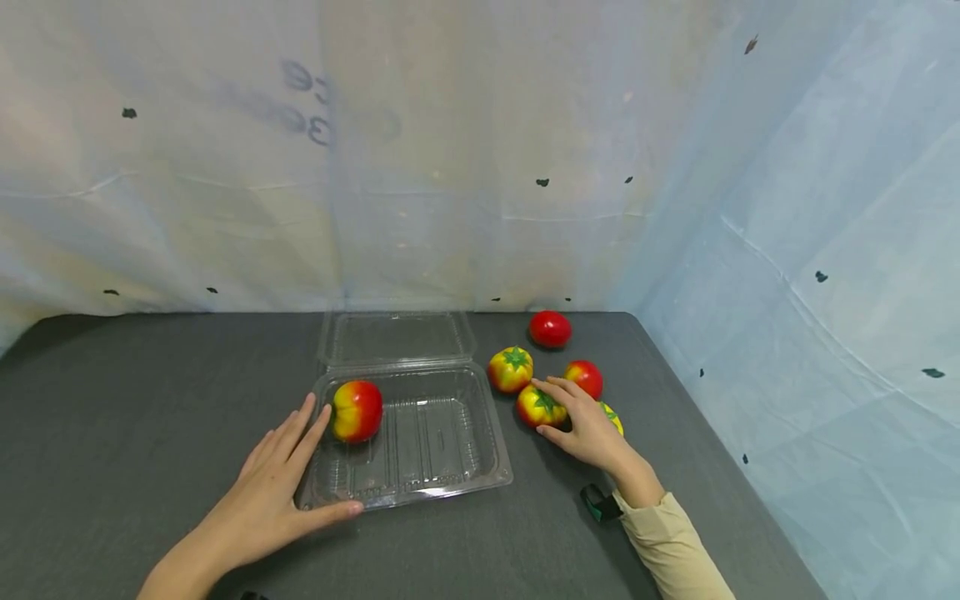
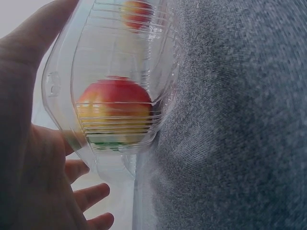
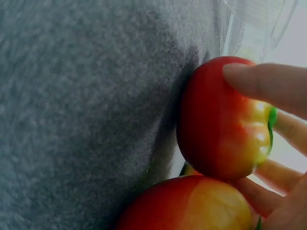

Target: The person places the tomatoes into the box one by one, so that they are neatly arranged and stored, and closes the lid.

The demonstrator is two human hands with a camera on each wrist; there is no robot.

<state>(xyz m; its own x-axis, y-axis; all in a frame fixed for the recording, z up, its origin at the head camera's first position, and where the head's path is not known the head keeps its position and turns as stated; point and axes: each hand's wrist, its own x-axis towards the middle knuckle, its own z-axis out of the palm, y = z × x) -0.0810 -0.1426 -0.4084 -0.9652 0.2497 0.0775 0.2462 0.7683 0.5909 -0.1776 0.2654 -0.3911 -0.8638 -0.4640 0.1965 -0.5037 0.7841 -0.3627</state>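
A clear plastic clamshell box (image 1: 431, 446) lies on the table with its lid folded back. One red-and-yellow tomato (image 1: 360, 411) sits inside at the left. My left hand (image 1: 266, 496) spreads along the box's near-left corner, fingers fairly straight, thumb at the front rim. To the right of the box, my right hand (image 1: 588, 425) grips a red-and-yellow tomato (image 1: 536, 407) with a green calyx, low at the table. In the right wrist view the thumb presses one side of that tomato (image 3: 213, 120), with fingers at its other side.
Around the right hand are more tomatoes: a yellow-green-topped one (image 1: 510, 370), a red-and-yellow one (image 1: 585, 377), and one partly hidden behind the hand (image 1: 613, 417). A red one (image 1: 551, 329) lies at the back. Plastic sheeting (image 1: 480, 167) hangs behind the grey table (image 1: 150, 392).
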